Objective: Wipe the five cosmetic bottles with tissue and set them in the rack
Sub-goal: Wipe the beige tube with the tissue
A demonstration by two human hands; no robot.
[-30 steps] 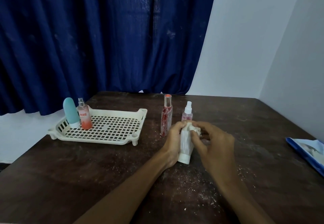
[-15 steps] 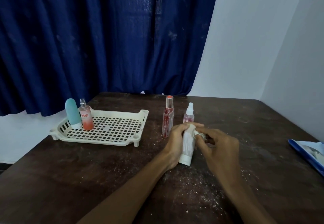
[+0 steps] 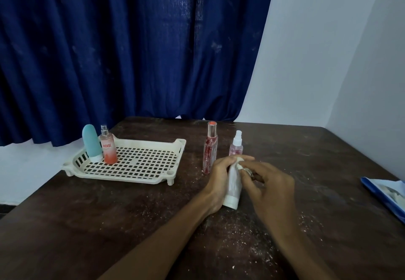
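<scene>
My left hand (image 3: 217, 179) grips a white tube bottle (image 3: 232, 190), cap end down on the dark table. My right hand (image 3: 269, 186) pinches a small wad of tissue (image 3: 240, 162) against the tube's top. Just behind stand a tall clear bottle with red contents (image 3: 210, 148) and a small pink spray bottle (image 3: 236, 146), both upright on the table. The cream plastic rack (image 3: 140, 163) lies to the left. In its far left corner stand a teal bottle (image 3: 91, 142) and an orange spray bottle (image 3: 107, 146).
A blue and white packet (image 3: 385, 196) lies at the table's right edge. White crumbs are scattered over the table (image 3: 109, 225) near my arms. A dark blue curtain hangs behind, and a white wall closes in on the right.
My right hand's fingers have shifted a little along the top of the tube with the tissue. The left hand keeps its hold. Everything else stands as before.
</scene>
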